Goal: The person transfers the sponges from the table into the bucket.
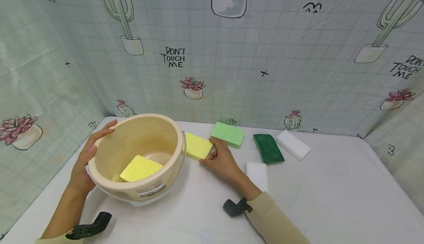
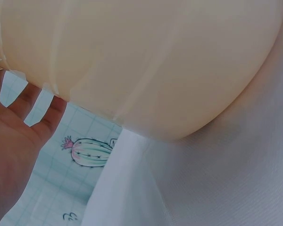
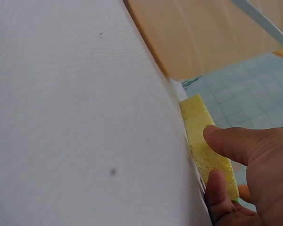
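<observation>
At the left of the head view, a cream plastic bucket [image 1: 165, 174] stands on the white table, its thin handle hanging down. One yellow sponge [image 1: 140, 168] lies inside it. My left hand [image 1: 82, 163] grips the bucket at its left side, fingers at the rim; the left wrist view shows the bucket's wall [image 2: 146, 61] close up. Right of the bucket, a second yellow sponge [image 1: 197, 146] lies on the table. My right hand [image 1: 222, 161] pinches this sponge at its right end, thumb along its near edge in the right wrist view.
A light green sponge [image 1: 228, 134] lies just behind my right hand. Farther right are a dark green scouring pad [image 1: 268, 148] and a white sponge block [image 1: 293, 144]. Another white block [image 1: 257, 174] is partly hidden by my right forearm. A cactus-print cloth [image 1: 232, 71] hangs behind the table.
</observation>
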### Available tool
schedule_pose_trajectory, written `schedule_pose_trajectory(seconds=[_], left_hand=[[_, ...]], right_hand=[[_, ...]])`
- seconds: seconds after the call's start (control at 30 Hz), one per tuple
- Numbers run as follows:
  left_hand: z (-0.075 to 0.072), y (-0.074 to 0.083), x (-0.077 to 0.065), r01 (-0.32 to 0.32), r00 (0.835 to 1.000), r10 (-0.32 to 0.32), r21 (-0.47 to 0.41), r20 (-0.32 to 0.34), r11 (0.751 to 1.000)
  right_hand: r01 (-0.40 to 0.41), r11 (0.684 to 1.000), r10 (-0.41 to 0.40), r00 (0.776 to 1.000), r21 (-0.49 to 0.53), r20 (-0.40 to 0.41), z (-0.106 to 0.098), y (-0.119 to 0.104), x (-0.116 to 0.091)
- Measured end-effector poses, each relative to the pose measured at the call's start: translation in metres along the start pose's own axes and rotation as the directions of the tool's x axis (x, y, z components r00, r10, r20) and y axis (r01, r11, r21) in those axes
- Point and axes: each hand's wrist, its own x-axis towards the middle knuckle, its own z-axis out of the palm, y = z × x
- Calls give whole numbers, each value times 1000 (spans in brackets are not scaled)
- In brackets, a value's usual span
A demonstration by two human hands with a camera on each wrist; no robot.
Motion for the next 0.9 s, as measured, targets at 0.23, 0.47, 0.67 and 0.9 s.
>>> schedule_pose_trajectory(seconds=[0.23, 0.47, 0.67, 0.9], left_hand=[[0, 0, 1, 1, 1000, -1, 7, 4, 1000], [0, 1, 0, 2, 1000, -2, -4, 2, 1000], [0, 1, 0, 12, 1000, -11, 6, -5, 1000], [0, 1, 0, 17, 1000, -17, 12, -15, 1000]], right_hand=[[3, 1000, -3, 1000, -4, -6, 0, 1, 0], [2, 1000, -2, 1000, 11, -8, 0, 1, 1], [-2, 1000, 2, 1000, 9, -19, -1, 0, 0], [18, 1000, -18, 999, 7, -43, 0, -1, 0]])
